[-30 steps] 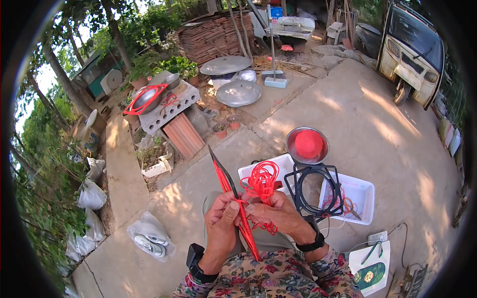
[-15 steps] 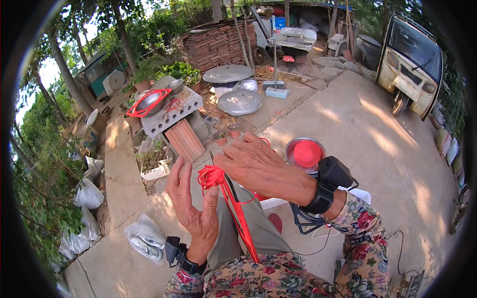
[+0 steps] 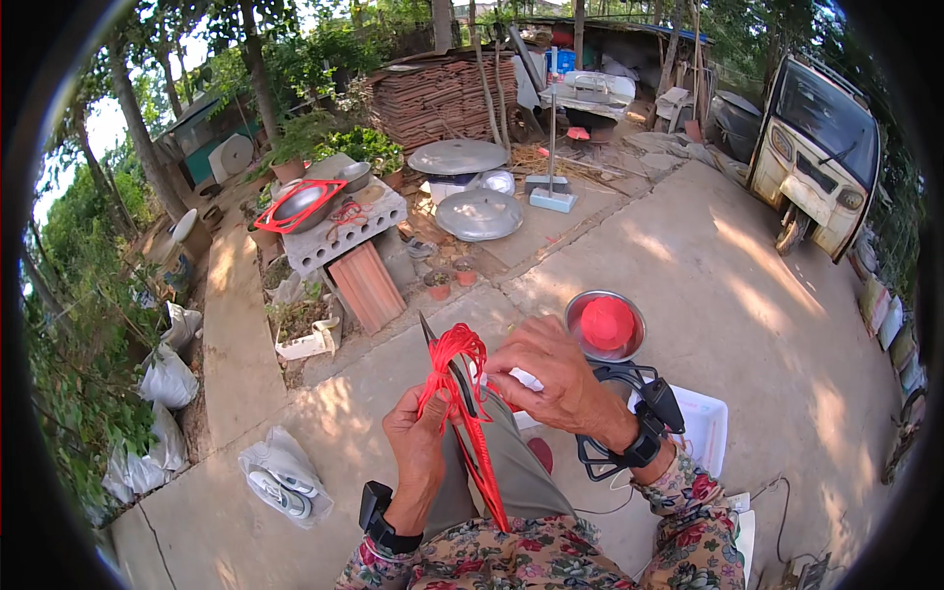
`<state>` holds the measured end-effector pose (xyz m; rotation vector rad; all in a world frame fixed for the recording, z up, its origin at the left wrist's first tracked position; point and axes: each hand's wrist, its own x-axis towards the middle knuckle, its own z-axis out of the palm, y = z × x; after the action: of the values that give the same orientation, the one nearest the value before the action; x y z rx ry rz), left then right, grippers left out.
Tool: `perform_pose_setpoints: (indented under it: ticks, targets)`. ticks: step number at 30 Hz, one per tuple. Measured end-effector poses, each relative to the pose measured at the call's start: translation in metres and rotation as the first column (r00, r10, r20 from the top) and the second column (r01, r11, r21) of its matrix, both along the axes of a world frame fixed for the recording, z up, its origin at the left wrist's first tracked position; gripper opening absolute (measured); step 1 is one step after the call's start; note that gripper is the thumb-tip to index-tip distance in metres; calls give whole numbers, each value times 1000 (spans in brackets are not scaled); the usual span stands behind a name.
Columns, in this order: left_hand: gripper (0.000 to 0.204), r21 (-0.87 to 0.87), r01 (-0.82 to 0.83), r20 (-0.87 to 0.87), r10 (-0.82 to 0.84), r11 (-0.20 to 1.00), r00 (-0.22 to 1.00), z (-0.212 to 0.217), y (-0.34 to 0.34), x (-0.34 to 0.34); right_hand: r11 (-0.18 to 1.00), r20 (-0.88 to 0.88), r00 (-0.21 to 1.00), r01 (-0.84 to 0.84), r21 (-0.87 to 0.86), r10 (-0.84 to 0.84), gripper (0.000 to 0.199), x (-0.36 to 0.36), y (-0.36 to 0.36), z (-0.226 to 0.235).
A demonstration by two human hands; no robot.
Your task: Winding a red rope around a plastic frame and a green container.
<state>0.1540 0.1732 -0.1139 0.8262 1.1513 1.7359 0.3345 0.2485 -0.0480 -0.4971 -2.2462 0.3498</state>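
Observation:
My left hand (image 3: 416, 450) grips a looped bundle of thin red cord (image 3: 457, 346) low down, above my lap. From that bundle a long red bunch of cord or netting (image 3: 484, 472) runs down between my legs. A dark pointed tool (image 3: 427, 329) with a dark curved part lies against the cord, its tip upward; its exact kind is unclear. To the right, my right hand (image 3: 556, 379) is closed with a small white thing (image 3: 526, 380) showing at its fingers. A red strand appears close to those fingers; whether they hold it is unclear.
Right of my hands are a metal bowl with a red ball-like bundle (image 3: 607, 323) and a white tray (image 3: 703, 428). A bag of shoes (image 3: 285, 477) lies lower left. Ahead stands a concrete block (image 3: 344, 226) with a red-framed pan; a three-wheeled vehicle (image 3: 821, 147) is far right.
My left hand has gone from spread fingers to gripping the red cord. My right hand has moved right and down, away from the bundle, with a white thing now showing.

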Motion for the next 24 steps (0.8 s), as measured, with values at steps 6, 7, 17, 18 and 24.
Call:
perform_pose_setpoints:
  ticks: [6,7,17,18,24]
  targets:
    - [13,-105,157,-65,-164,982,984,-1,-2,4,995,-51,995,-85,-56,83,26,-7,0,-36]
    - [12,-70,191,-111,-198,979,974,-6,0,3,991,-71,992,-111,-70,106,28,-10,0,-37]
    - [18,104,182,-400,-127,978,908,4,2,-13,991,159,983,-108,78,95,30,-3,21,-21]
    - [18,107,183,-396,-127,977,909,5,0,-13,991,164,982,-108,79,93,30,6,20,-16]
    - [30,5,345,-65,-344,939,937,3,-29,8,751,-530,847,-328,-573,-35,22,38,-16,10]
